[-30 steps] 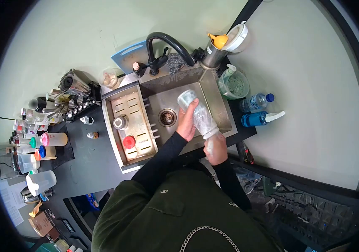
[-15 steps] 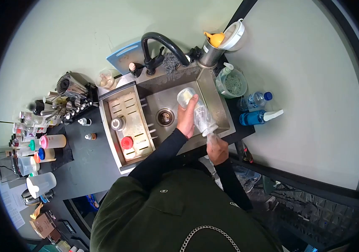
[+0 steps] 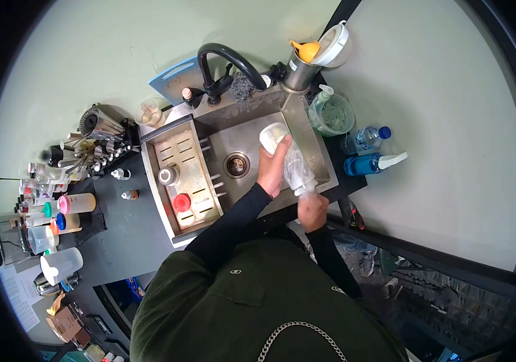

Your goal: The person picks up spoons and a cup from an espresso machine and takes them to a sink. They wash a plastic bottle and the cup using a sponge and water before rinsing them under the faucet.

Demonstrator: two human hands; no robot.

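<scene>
My left hand (image 3: 274, 164) is wrapped round a clear plastic bottle (image 3: 295, 158), tilted over the right part of the steel sink (image 3: 225, 136). The bottle's base points up and left, its neck down toward me. A whitish mass shows inside near the base. My right hand (image 3: 312, 211) is closed at the mouth, on what looks like the handle of a bottle brush; the fist hides the handle. Below and left of the bottle is the drain (image 3: 236, 165).
A slotted tray (image 3: 196, 181) in the sink's left side holds a red cap (image 3: 181, 203) and a grey-white container (image 3: 168, 175). The black faucet (image 3: 234, 57) arches behind. A blue spray bottle (image 3: 363, 164) and a tub (image 3: 334, 116) stand right; squeeze bottles (image 3: 77, 203) stand left.
My right fist has moved up against the bottle's mouth, covering the gap seen before. The whitish mass now fills more of the base end. My left hand keeps its hold.
</scene>
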